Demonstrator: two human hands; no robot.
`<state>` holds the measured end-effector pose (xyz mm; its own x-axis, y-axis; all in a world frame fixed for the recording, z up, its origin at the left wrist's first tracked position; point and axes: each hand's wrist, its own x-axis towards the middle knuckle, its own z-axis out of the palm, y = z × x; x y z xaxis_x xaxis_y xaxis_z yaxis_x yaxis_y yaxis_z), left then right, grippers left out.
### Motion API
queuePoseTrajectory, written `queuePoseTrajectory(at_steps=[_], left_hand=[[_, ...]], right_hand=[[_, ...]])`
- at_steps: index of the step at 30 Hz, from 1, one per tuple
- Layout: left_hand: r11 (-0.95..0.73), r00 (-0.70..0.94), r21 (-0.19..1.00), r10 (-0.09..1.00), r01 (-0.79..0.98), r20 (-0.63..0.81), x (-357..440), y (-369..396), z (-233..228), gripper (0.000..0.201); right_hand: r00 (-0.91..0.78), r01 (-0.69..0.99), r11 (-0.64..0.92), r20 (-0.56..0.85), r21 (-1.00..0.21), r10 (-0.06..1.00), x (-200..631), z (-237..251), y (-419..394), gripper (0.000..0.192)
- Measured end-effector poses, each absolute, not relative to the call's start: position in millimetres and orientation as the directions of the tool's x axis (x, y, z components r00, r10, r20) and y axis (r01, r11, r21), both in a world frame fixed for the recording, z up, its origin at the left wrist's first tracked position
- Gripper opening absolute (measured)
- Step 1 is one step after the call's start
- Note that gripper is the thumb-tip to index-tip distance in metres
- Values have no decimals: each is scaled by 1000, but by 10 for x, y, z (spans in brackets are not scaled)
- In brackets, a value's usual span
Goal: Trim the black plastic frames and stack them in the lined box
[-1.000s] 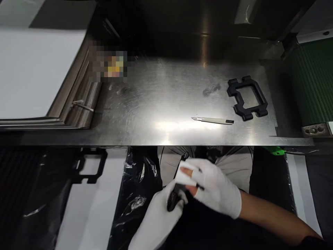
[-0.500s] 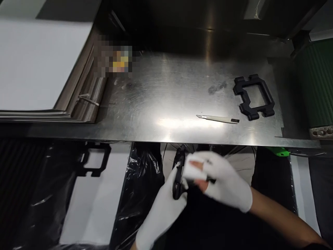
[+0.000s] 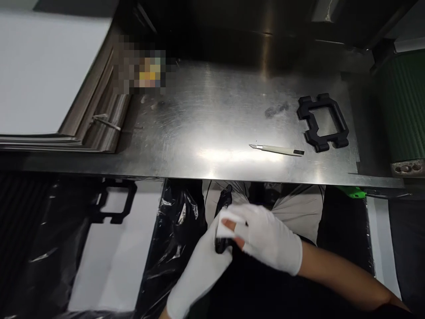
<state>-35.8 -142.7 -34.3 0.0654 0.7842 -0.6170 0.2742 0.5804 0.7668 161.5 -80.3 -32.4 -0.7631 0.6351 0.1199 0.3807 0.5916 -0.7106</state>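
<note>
My left hand [image 3: 207,259], in a white glove, is closed around a black frame-shaped part [image 3: 223,201], held edge-on below the bench's front edge. My right hand [image 3: 265,239], gloved with bare thumb and fingertip showing, pinches a small white pad [image 3: 226,226]. The pad lies over the black part and appears to touch it; my fingers cover much of both. On the metal bench rests a similar black frame [image 3: 323,122] with notched edges. A craft knife [image 3: 278,150] with a pale handle lies left of that frame, blade pointing left.
A tied stack of cardboard sheets [image 3: 102,115] fills the bench's left end. Another black frame [image 3: 116,201] lies on a white sheet [image 3: 102,270] at lower left, beside black plastic [image 3: 175,212]. A green ribbed block [image 3: 407,106] stands at right, with a bright green object [image 3: 353,192] below.
My right hand has moved left with the white pad, from beside the black part to over it. The whole view has shifted slightly.
</note>
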Motion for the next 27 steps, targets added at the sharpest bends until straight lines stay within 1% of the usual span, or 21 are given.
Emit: queuePoseTrajectory(at_steps=[1, 2, 3, 5, 6, 7, 8, 9, 10, 11, 13, 14, 15, 16, 18, 19, 20, 22, 23, 26, 27], left_hand=[[578, 62, 764, 785, 287, -617, -365, -1423, -335, 48], [572, 61, 769, 790, 286, -611, -372, -1422, -328, 48], [565, 65, 781, 798, 265, -599, -380, -1425, -324, 46], [543, 88, 810, 816, 221, -571, -393, -1437, -325, 40], [544, 91, 811, 816, 217, -572, -396, -1445, -328, 40], [555, 86, 801, 808, 225, -583, -396, -1453, -331, 42], [572, 75, 784, 794, 243, -603, -395, -1462, -334, 46], [589, 59, 765, 781, 260, -622, -394, -1470, -338, 50], [600, 43, 753, 774, 270, -632, -395, -1478, -342, 52], [601, 33, 753, 776, 267, -630, -398, -1486, -347, 51], [576, 45, 781, 797, 242, -602, -413, -1502, -358, 42], [563, 58, 794, 807, 229, -588, -423, -1509, -364, 37], [553, 70, 803, 812, 222, -579, -431, -1516, -368, 34], [549, 86, 805, 811, 225, -578, -439, -1522, -369, 34], [556, 118, 795, 797, 242, -593, -448, -1534, -364, 38], [561, 135, 790, 787, 248, -601, -451, -1540, -357, 40], [567, 151, 785, 778, 251, -610, -454, -1547, -349, 43], [582, 177, 774, 758, 249, -628, -459, -1559, -333, 45], [594, 173, 763, 749, 255, -640, -461, -1563, -328, 43], [615, 130, 734, 735, 288, -666, -471, -1570, -326, 28], [613, 125, 736, 738, 287, -664, -474, -1570, -327, 27]], right_hand=[[-740, 410, 592, 126, -694, 660, 1609, -321, -793, 34], [-724, 400, 602, 164, -691, 670, 1603, -317, -784, 35], [-721, 351, 623, 222, -699, 656, 1596, -312, -777, 36], [-769, 221, 668, 294, -710, 567, 1579, -301, -767, 35], [-791, 216, 669, 275, -711, 547, 1571, -295, -763, 31], [-798, 258, 665, 233, -701, 555, 1564, -289, -760, 26], [-785, 331, 656, 188, -678, 590, 1558, -281, -759, 24], [-756, 398, 645, 166, -652, 633, 1553, -273, -762, 24], [-726, 426, 639, 180, -641, 664, 1548, -265, -769, 26], [-718, 402, 651, 221, -644, 661, 1543, -257, -781, 29], [-759, 277, 696, 293, -663, 581, 1534, -248, -801, 34], [-772, 251, 696, 294, -673, 563, 1535, -248, -797, 33], [-770, 270, 690, 280, -671, 573, 1542, -251, -778, 31], [-746, 332, 683, 261, -651, 612, 1556, -259, -744, 31], [-629, 502, 635, 256, -587, 734, 1599, -281, -649, 37], [-577, 557, 607, 262, -568, 774, 1619, -293, -602, 41], [-555, 579, 588, 256, -564, 792, 1633, -303, -566, 45], [-566, 565, 557, 206, -609, 798, 1631, -310, -539, 46], [-599, 529, 552, 177, -645, 781, 1619, -307, -547, 44], [-723, 380, 548, 130, -745, 679, 1588, -288, -593, 39], [-725, 362, 538, 133, -761, 676, 1589, -286, -600, 40]])
